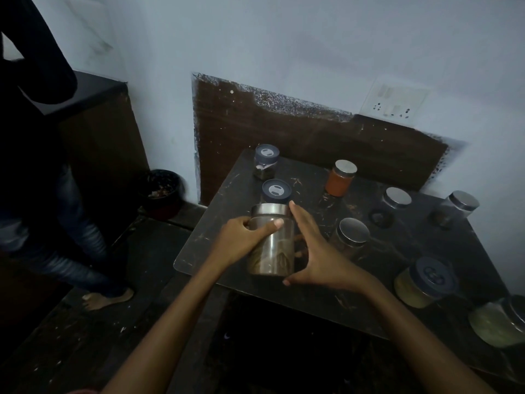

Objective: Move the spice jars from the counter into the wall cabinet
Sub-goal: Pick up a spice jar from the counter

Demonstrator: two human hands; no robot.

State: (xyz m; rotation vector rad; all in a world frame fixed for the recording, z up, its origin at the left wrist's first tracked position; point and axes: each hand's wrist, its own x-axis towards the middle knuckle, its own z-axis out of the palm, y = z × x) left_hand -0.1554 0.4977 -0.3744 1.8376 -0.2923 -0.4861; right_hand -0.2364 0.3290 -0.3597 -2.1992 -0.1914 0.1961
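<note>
A glass jar with a steel lid and brown spice (272, 245) is lifted just above the near left part of the dark counter (326, 297). My left hand (244, 240) wraps its upper left side, thumb across the front. My right hand (315, 251) is spread along its right side, thumb under the base. Behind it stand two dark-lidded jars (276, 191) (265, 162). An orange spice jar (340, 178), three steel-lidded jars (352, 234) (393, 204) (457, 207) and two jars of pale powder (426, 282) (500, 322) stand to the right. The wall cabinet is out of view.
Another person in jeans (56, 223), barefoot, stands on the dark floor at the left. A dark bin (163, 191) sits by the wall below a dark cabinet (99, 132). A switchboard (393, 100) is on the pale wall above the counter's brown backboard (312, 143).
</note>
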